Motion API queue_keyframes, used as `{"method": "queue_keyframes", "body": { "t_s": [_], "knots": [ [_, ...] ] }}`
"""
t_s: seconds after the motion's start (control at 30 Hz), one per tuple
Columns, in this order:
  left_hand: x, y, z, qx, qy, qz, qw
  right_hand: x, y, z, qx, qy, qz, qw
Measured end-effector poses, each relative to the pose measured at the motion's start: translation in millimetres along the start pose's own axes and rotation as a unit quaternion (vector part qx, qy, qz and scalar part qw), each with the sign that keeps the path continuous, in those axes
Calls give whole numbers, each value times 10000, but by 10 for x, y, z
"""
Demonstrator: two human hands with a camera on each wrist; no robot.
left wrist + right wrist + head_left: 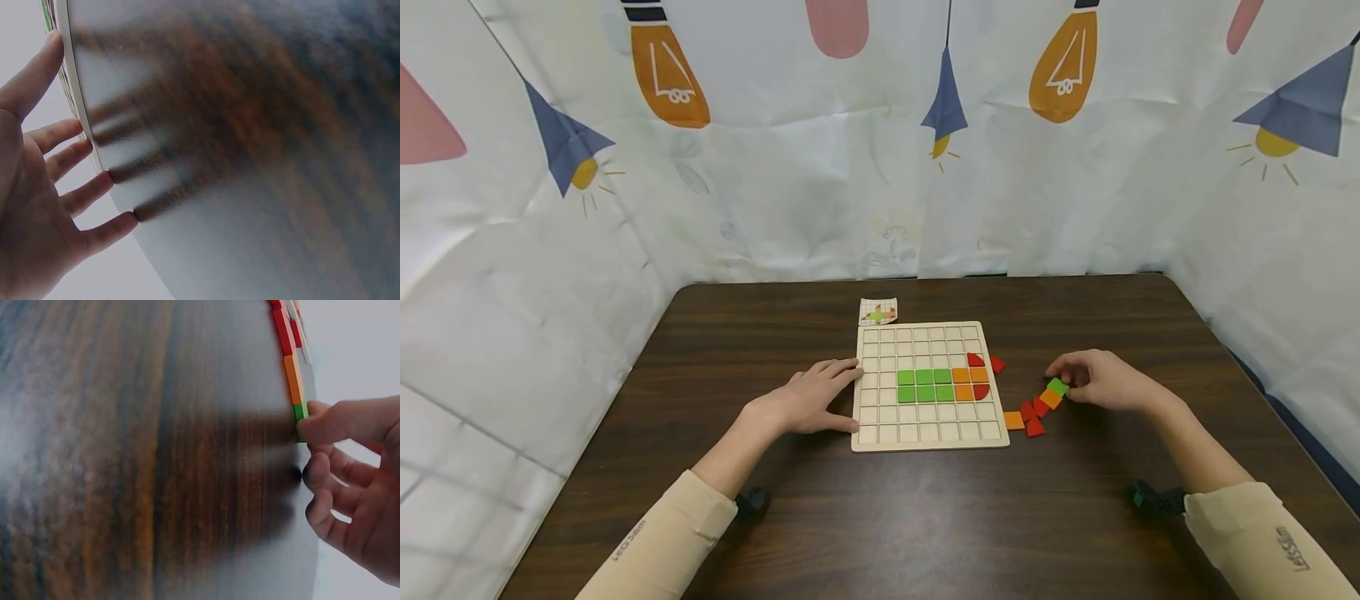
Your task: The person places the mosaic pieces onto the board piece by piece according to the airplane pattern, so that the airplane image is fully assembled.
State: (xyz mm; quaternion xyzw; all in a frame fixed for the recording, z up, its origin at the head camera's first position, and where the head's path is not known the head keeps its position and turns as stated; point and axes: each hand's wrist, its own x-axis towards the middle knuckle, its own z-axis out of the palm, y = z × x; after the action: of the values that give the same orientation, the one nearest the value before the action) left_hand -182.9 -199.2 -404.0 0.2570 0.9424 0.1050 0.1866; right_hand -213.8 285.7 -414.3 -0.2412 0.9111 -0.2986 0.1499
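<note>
A pale wooden grid board [898, 427] lies on the table with a block of green square tiles [924, 386], orange square tiles [962, 376] and two red rounded pieces [981, 392] set in its cells. My left hand [808, 398] is spread along the board's left edge, fingertips and thumb touching it. To the right of the board, my right hand [1101, 379] pinches a green square tile [1057, 387] between thumb and finger. That tile touches an orange tile [1050, 399] at the end of a line of loose pieces. In the right wrist view the other fingers curl loosely.
Loose red pieces [1034, 427] and an orange tile [1014, 420] lie by the board's lower right edge. Another red piece [997, 364] sits beside its upper right edge. A small pattern card [877, 312] lies behind the board on the dark wooden table [925, 517].
</note>
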Motion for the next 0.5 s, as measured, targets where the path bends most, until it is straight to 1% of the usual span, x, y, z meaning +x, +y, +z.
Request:
{"method": "queue_keyframes", "body": {
  "t_s": [0.2,0.37,0.5],
  "knots": [
    [-6,-9,2,-12,22,34,10000,6,1,-6,-99,85,121,9998],
    [0,-19,5,-12,46,43,10000,16,8,-4,-54,158,264,9995],
    [2,-22,11,-20,32,36,10000,32,32,18,-46,207,288,9994]
  ]
}}
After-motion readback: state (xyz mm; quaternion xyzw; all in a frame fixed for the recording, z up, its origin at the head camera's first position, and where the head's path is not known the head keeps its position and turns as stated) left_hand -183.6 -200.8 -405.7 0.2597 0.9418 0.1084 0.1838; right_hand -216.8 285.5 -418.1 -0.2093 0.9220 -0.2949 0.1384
